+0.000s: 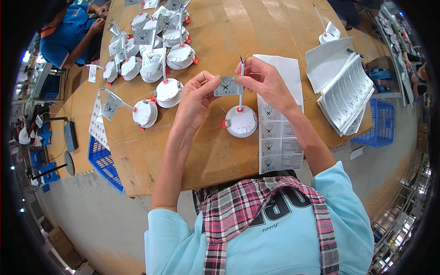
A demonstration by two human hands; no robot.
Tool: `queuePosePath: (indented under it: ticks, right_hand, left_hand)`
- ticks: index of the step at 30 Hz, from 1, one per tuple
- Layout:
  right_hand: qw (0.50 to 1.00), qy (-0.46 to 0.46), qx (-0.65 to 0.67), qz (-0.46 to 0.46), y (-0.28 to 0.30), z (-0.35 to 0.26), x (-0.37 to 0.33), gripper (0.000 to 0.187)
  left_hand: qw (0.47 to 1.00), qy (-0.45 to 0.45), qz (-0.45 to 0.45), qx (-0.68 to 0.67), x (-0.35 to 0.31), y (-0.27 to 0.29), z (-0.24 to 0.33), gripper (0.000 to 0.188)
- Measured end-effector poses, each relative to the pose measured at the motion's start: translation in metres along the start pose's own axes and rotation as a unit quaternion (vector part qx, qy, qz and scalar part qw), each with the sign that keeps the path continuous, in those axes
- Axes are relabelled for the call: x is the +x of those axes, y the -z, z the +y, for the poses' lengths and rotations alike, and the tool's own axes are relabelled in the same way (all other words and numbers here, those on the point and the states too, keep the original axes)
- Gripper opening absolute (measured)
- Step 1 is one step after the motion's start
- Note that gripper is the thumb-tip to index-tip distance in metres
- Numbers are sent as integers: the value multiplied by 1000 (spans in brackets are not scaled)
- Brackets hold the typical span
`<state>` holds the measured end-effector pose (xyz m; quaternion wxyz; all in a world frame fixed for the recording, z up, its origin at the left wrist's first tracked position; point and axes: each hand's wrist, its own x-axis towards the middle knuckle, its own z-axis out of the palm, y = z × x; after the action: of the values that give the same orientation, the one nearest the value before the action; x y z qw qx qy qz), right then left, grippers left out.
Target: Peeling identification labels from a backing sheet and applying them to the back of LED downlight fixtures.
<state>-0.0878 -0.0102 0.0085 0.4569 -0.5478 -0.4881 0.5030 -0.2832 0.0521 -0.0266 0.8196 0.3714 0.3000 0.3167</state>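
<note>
A grey printed label [225, 87] is stretched between my two hands, wrapped at its right end against a white cable [241, 96]. My left hand [198, 94] pinches the label's left end between thumb and fingers. With thumb and fingers closed, my right hand [262, 79] grips the label where it meets the cable. That cable rises from a round white downlight [241, 122] with red-tipped spring clips, lying on the table below my hands. Beside it, partly under my right forearm, lies a sheet of grey labels [274, 142].
Several white downlights [168, 93] with labelled cables crowd the table's far left. A stack of label sheets [346, 96] lies at the right, with one downlight [329, 34] beyond it. Blue crates [379, 123] stand past the table edges. A person in blue [68, 36] works at far left.
</note>
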Motion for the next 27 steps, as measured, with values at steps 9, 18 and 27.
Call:
queuePosePath:
  ticks: [9, 18, 27]
  right_hand:
    - [1000, 1, 12, -1, 0, -2, -2, 14]
    - [999, -4, 29, -18, 3, 7, 1, 15]
    - [991, -78, 104, -24, 4, 13, 6, 21]
  left_hand:
    - [995, -26, 31, 91, -3, -7, 3, 15]
    - [999, 10, 24, 34, -3, -4, 0, 14]
    - [987, -59, 73, 134, -4, -11, -2, 14]
